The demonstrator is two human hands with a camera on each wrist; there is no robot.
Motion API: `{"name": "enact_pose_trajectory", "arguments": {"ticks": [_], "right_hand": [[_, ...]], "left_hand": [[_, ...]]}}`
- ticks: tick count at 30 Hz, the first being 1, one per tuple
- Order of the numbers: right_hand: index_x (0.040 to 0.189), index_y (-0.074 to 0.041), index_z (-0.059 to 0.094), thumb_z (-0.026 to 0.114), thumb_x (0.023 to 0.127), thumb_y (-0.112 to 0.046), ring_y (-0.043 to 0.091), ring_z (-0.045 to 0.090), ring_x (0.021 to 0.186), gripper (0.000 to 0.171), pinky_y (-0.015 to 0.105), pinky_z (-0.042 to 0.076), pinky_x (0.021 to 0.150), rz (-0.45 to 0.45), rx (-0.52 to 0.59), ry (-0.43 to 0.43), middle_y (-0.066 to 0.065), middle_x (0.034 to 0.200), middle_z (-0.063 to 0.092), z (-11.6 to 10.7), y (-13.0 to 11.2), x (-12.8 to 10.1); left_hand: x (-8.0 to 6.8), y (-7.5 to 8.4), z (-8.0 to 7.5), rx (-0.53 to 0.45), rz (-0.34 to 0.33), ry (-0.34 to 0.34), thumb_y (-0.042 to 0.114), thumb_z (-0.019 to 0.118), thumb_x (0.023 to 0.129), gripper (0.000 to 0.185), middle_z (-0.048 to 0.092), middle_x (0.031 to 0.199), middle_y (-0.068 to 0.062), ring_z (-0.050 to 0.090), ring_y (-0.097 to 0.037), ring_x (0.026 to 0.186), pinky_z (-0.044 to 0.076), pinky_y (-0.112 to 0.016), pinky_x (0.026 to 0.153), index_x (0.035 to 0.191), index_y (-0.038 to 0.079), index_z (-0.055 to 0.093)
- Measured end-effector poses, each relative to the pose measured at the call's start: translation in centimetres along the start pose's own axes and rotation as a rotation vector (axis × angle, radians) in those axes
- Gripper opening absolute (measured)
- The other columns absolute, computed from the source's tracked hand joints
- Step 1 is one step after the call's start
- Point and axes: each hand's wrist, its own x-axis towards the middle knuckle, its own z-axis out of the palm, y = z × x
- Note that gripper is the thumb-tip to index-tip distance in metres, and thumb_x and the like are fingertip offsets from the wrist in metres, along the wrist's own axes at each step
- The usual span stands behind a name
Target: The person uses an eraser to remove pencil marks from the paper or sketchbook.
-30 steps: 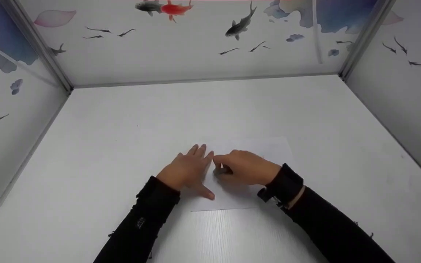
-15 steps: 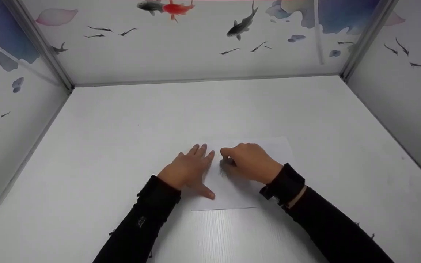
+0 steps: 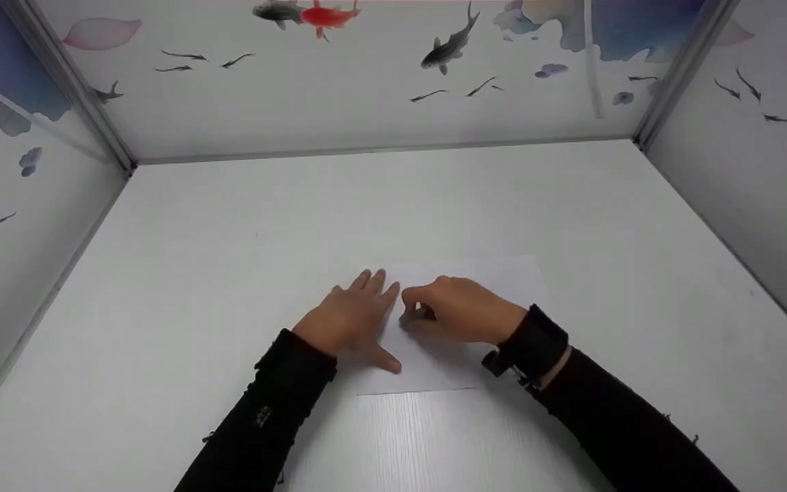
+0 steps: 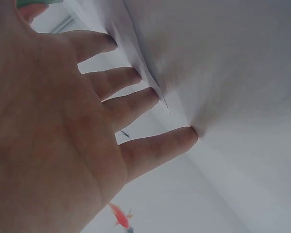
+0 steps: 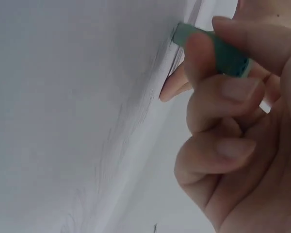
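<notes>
A white sheet of paper (image 3: 462, 372) lies on the white table. My left hand (image 3: 349, 314) rests on its left part with fingers spread, the fingertips (image 4: 191, 133) pressing down. Close beside it, my right hand (image 3: 465, 311) pinches a small green eraser (image 5: 228, 53) between thumb and fingers. The eraser's pale end touches the paper in the right wrist view, near faint pencil marks (image 5: 99, 167). From the head, the fingers mostly hide the eraser. A bit of green also shows at the top of the left wrist view.
White panels with painted fish (image 3: 449, 44) enclose the table (image 3: 264, 205) at the back and both sides. Grey metal posts (image 3: 72, 89) stand at the back corners. Black bands circle both wrists.
My right hand has rubbed away from me and to the right, then come back towards the left hand, still holding the eraser. The left hand stays in place on the paper.
</notes>
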Motion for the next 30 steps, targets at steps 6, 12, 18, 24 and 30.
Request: {"name": "enact_pose_trajectory", "arguments": {"ticks": [6,12,18,24,30], "right_hand": [[0.096,-0.013,0.070,0.079,0.097,-0.014,0.011,0.065,0.069,0.009,0.033,0.056,0.067,0.004,-0.030,0.012,-0.002,0.077,0.072,0.02,-0.03,0.03],[0.094,-0.015,0.070,0.080,0.097,-0.018,0.009,0.063,0.067,0.011,0.032,0.054,0.065,0.046,-0.039,0.026,-0.004,0.075,0.071,-0.15,0.07,0.00],[0.099,-0.014,0.071,0.080,0.098,-0.016,0.012,0.069,0.075,0.009,0.033,0.057,0.071,0.016,-0.009,-0.033,-0.001,0.084,0.075,-0.02,-0.11,0.13],[0.093,-0.012,0.068,0.079,0.096,-0.013,0.012,0.059,0.064,0.012,0.032,0.052,0.063,0.045,-0.084,0.052,-0.003,0.070,0.066,-0.15,0.14,-0.02],[0.097,-0.013,0.070,0.078,0.098,-0.015,0.012,0.066,0.070,0.007,0.033,0.055,0.068,0.036,-0.008,0.007,-0.002,0.078,0.073,-0.24,0.23,-0.09]], "left_hand": [[0.09,-0.10,0.20,0.004,0.001,0.009,0.071,0.086,0.077,0.128,0.014,0.178,-0.018,0.012,-0.038,0.164,0.031,-0.066,0.122,0.171,0.012,0.023],[0.07,-0.16,0.21,-0.007,-0.001,0.007,0.071,0.086,0.077,0.128,0.014,0.178,-0.018,0.011,-0.038,0.164,0.030,-0.066,0.123,0.172,0.012,0.022],[-0.16,0.01,0.12,-0.001,-0.006,0.003,0.072,0.086,0.077,0.129,0.013,0.178,-0.017,0.011,-0.038,0.164,0.030,-0.067,0.122,0.172,0.012,0.021],[-0.08,-0.06,0.13,-0.002,-0.011,-0.001,0.071,0.086,0.078,0.128,0.012,0.178,-0.017,0.010,-0.037,0.165,0.029,-0.065,0.123,0.172,0.013,0.021],[0.04,-0.04,0.08,0.024,-0.013,-0.015,0.073,0.084,0.078,0.130,0.011,0.178,-0.017,0.010,-0.036,0.165,0.030,-0.064,0.123,0.172,0.013,0.019]]}}
